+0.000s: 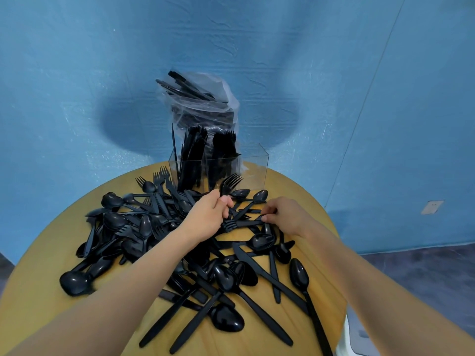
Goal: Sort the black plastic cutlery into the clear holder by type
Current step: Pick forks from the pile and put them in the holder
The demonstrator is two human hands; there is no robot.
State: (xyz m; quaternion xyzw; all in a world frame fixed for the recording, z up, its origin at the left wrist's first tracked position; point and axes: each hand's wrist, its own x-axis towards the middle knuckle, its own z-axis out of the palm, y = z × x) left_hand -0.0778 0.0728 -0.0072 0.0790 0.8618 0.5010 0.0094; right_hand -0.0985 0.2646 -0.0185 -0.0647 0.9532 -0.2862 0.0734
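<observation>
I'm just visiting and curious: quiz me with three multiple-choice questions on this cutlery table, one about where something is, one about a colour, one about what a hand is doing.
1. Where does the clear holder stand?
A. at the table's far edge
B. on the floor
C. at the table's near edge

2. What colour is the round table?
A. white
B. yellow-tan
C. red

3. What is the left hand doing?
A. lying flat on the table
B. hanging empty in the air
C. gripping a bunch of forks

Answers:
1. A, since the holder sits beyond the cutlery pile, against the blue wall.
2. B, as the bare wood around the pile shows.
3. C, because the fingers curl round fork handles with the tines sticking up. The right hand pinches one fork lying in the pile.
</observation>
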